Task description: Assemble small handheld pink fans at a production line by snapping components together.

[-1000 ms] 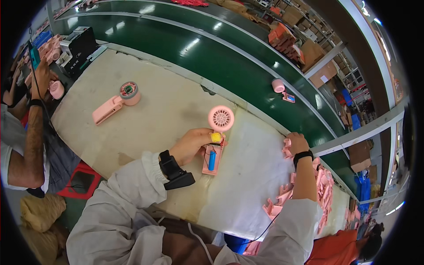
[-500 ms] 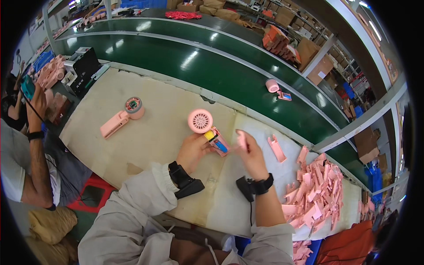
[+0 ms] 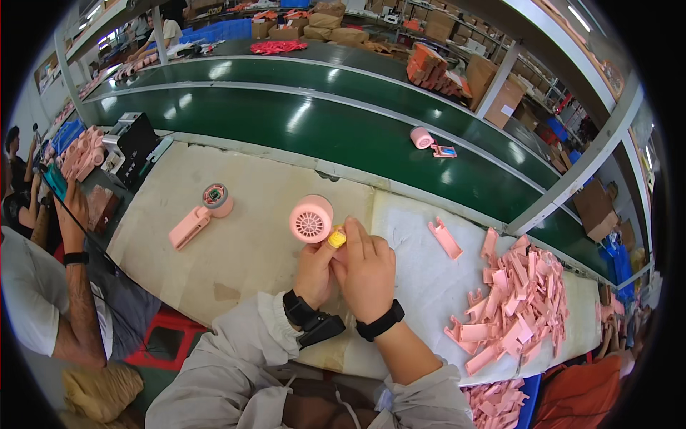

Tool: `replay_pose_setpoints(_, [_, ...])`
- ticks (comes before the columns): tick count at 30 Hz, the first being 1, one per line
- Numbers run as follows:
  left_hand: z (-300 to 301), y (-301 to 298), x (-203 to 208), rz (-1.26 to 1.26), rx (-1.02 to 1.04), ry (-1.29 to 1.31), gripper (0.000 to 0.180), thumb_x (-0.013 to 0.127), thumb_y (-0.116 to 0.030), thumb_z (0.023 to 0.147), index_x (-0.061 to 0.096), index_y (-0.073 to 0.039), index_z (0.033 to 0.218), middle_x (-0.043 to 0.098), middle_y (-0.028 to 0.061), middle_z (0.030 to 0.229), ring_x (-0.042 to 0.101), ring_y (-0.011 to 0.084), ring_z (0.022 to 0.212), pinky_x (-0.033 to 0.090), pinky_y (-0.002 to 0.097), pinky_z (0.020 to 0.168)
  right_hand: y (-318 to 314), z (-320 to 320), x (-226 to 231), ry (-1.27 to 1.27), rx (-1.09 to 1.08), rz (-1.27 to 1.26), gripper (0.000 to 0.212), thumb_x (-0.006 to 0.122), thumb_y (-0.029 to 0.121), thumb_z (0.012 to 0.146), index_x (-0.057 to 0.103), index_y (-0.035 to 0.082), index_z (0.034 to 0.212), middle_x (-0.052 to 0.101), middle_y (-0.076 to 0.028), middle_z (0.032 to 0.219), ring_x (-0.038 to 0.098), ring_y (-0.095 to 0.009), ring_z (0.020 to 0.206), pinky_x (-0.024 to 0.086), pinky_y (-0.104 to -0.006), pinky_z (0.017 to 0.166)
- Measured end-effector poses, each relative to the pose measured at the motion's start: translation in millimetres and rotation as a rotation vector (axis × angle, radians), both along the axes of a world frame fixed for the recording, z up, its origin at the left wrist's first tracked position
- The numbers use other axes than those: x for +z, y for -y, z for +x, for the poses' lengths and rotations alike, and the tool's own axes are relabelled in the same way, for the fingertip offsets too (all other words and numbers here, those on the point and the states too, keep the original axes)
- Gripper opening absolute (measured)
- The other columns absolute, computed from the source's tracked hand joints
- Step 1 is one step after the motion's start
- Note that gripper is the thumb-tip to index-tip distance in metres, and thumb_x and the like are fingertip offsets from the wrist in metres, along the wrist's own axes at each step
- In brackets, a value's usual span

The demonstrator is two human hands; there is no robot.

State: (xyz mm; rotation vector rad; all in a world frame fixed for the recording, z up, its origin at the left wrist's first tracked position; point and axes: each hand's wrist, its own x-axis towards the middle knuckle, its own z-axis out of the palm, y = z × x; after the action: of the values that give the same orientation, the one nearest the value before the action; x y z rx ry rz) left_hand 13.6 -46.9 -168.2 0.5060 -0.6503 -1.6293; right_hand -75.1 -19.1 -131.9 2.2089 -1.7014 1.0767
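Observation:
A pink handheld fan with a round slotted grille is held above the table in front of me. My left hand is closed round its handle, with a yellow patch at the thumb tip. My right hand presses against the same handle from the right, fingers bent over it. The handle and any cover piece under the fingers are mostly hidden. To the left lies another pink fan, its round head open on green circuitry. A loose pink handle cover lies right of my hands.
A heap of pink handle covers covers the table's right side, above a blue bin of more. Beyond runs a green conveyor belt carrying an open pink fan. A black box device and a co-worker's arm are at left.
My right hand has moved left with a pink piece and come against the fan's handle, covering its open, blue-filled inside. The fan has tilted and the whole view has shifted slightly.

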Motion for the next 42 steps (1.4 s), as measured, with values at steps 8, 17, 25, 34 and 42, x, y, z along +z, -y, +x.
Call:
replay_pose_setpoints(8, [19.1, -1.0, 22.1, -0.203, 0.166, -0.061, 0.024, 0.056, -0.017, 0.088, 0.051, -0.003, 0.107, 0.055, 0.0112, 0.112, 0.051, 0.0193, 0.105, 0.043, 0.0333, 0.088, 7.8, -39.6, -1.5, 0.984, 0.488, 0.634, 0.034, 0.065, 0.023, 0.081, 0.057, 0.003, 0.107, 0.06, -0.003, 0.092, 0.054, -0.011, 0.083, 0.043, -0.0248, 0.071])
replay_pose_setpoints(17, [30.7, -11.0, 29.7, -0.277, 0.234, 0.049, 0.035, 0.056, -0.029, 0.087, 0.049, -0.003, 0.11, 0.054, 0.0129, 0.112, 0.052, 0.0245, 0.107, 0.041, 0.0407, 0.093, -16.9, -17.1, 5.0, 0.664, 0.428, 0.312, 0.031, 0.065, 0.03, 0.079, 0.055, 0.003, 0.068, 0.05, -0.008, 0.058, 0.047, -0.018, 0.052, 0.04, -0.0282, 0.051])
replay_pose_setpoints(25, [70.3, 24.2, 4.3, -0.207, 0.058, 0.714, 0.029, 0.06, -0.023, 0.083, 0.061, 0.002, 0.097, 0.064, 0.0095, 0.096, 0.057, 0.012, 0.082, 0.047, 0.028, 0.074, 9.6, -11.9, -43.9, 0.621, 0.386, 0.891, 0.033, 0.06, 0.033, 0.082, 0.062, 0.0, 0.084, 0.06, -0.006, 0.069, 0.053, -0.014, 0.061, 0.043, -0.0276, 0.059])
replay_pose_setpoints(34, [197.6, 60.9, 32.9, -0.719, 0.553, 2.364, 0.015, 0.06, -0.024, 0.074, 0.062, -0.01, 0.068, 0.062, 0.011, 0.064, 0.061, 0.0288, 0.061, 0.046, 0.0412, 0.055, 32.4, -36.6, -44.9, 0.505, 0.39, 0.783, 0.022, 0.06, 0.021, 0.082, 0.061, 0.002, 0.094, 0.064, -0.01, 0.079, 0.061, -0.019, 0.07, 0.048, -0.0279, 0.067])
replay_pose_setpoints(42, [261.1, 138.1, 29.4, 0.062, -0.16, 3.008, 0.025, 0.06, -0.033, 0.074, 0.069, -0.012, 0.085, 0.067, 0.01, 0.087, 0.064, 0.0266, 0.084, 0.049, 0.0411, 0.067, 45.4, -54.8, -51.3, 0.565, 0.314, 0.671, 0.018, 0.059, 0.021, 0.081, 0.062, 0.007, 0.091, 0.064, -0.011, 0.083, 0.062, -0.025, 0.075, 0.049, -0.0313, 0.067])
